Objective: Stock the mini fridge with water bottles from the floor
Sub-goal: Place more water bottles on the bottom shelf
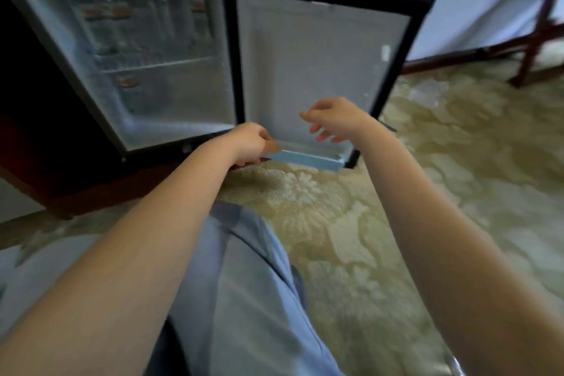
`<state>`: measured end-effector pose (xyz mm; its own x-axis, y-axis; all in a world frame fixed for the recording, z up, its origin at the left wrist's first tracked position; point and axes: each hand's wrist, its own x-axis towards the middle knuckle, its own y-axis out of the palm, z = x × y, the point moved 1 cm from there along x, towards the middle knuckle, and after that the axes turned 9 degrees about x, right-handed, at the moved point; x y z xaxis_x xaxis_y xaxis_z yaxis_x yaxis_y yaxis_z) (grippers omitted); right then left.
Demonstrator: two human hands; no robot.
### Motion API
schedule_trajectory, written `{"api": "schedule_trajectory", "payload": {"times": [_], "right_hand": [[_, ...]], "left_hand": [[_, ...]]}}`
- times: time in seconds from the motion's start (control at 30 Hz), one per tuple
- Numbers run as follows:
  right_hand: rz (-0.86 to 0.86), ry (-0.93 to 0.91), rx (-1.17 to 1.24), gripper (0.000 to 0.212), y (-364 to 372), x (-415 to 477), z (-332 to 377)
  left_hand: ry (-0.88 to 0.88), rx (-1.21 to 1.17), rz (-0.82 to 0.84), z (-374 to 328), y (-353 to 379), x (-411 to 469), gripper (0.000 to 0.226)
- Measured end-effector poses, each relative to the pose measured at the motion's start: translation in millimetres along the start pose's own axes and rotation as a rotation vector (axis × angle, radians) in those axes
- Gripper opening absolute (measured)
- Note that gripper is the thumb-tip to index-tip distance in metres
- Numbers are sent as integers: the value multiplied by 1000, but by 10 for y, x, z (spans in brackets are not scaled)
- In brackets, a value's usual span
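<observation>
The mini fridge stands open in a dark wooden cabinet. Several water bottles with red labels stand on its upper shelf, and one bottle stands on the lower level. The fridge door is swung out to the right, and its pale blue bottom shelf looks empty. My left hand is curled around the door's lower left corner, beside that shelf. My right hand hovers in front of the door's inner face, fingers spread and holding nothing.
Patterned beige carpet covers the floor. A blurred clear object lies on it behind the door. A wooden chair leg stands at the far right by the wall. My blue-clad knee is below the hands.
</observation>
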<state>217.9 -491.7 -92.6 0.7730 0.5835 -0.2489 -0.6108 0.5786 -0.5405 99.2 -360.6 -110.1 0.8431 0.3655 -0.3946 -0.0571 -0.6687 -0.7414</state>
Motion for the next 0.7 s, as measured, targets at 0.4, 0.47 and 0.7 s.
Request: {"api": "schedule_trajectory", "payload": {"times": [0.4, 0.47, 0.7], "right_hand": [[-368, 351, 116, 34, -772, -1487, -2173], [-401, 435, 172, 32, -740, -1724, -2521], [-410, 608, 36, 32, -520, -2485, -3303]], "left_hand": [[308, 241, 406, -1114, 2003, -264, 36], [344, 327, 489, -1181, 2246, -347, 38], [391, 399, 533, -1327, 2687, -580, 40]]}}
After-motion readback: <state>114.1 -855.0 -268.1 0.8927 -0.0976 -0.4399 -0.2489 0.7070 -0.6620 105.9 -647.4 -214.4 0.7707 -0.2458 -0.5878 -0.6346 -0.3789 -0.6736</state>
